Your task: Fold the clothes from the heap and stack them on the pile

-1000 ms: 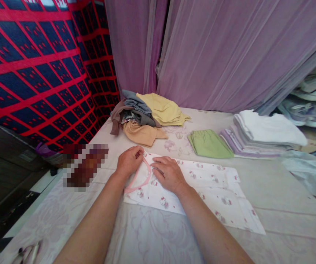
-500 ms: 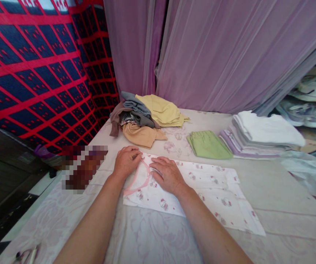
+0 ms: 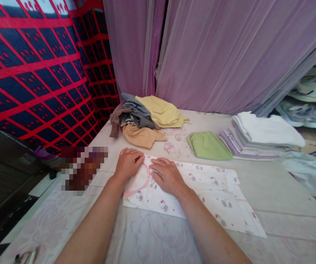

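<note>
A white child's shirt (image 3: 187, 200) with a small cat-face print and pink neckline trim lies folded lengthwise on the bedsheet, its neck end to the left. My left hand (image 3: 129, 164) is closed at the far corner of the neck end, thumb and fingertips pinching the cloth beside the pink trim. Just right of the neckline, my right hand (image 3: 169, 176) rests palm down on the shirt, fingers stretched out and slightly bent. Both forearms cross the sheet from below, and the right one covers part of the shirt's near edge.
Beyond the shirt lie folded green shorts (image 3: 209, 146), with a stack of folded clothes (image 3: 268, 130) to their right. A loose heap of clothes (image 3: 144, 119) sits at the back left. Purple curtains (image 3: 215, 55) hang behind; shoes (image 3: 303, 113) stand on a rack at right.
The fingers of my left hand have shifted slightly and closed more tightly at the shirt's corner. My right hand and the shirt stay almost where they were.
</note>
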Motion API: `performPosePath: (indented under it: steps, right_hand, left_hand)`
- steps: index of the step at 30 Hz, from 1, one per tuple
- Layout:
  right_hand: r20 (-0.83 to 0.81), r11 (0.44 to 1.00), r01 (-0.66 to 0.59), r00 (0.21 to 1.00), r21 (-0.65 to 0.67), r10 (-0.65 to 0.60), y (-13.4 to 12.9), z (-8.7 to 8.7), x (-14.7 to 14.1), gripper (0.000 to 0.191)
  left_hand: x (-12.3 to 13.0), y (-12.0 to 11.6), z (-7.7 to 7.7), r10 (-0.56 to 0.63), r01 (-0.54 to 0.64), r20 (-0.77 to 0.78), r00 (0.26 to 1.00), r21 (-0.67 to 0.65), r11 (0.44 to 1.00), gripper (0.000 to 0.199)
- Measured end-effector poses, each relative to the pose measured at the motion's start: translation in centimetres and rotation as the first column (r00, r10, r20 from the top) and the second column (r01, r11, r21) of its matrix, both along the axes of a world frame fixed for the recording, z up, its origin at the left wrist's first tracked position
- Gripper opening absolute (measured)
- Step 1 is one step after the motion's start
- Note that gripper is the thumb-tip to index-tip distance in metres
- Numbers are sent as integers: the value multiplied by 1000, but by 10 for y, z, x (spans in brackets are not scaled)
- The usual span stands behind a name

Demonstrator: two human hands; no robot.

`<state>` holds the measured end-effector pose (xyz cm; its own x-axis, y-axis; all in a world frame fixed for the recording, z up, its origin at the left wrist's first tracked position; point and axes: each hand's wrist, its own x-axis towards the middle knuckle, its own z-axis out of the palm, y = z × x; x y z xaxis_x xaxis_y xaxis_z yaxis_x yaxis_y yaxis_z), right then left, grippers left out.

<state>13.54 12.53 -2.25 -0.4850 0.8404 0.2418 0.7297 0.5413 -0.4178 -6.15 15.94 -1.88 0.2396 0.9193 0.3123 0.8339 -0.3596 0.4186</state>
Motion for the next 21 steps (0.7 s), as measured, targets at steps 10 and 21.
performPosePath:
  steps: [10,21]
  right_hand:
    - [-134,999,46,990,7,-44,8,1,2,23]
    - [105,951,293,947,98,-303,51,8,-16,20]
  left_hand:
    - [-10,3,-1,121,-120,-19,992,24,992,17]
    - [-8,6,-9,-40,38,43,998,54,998,16]
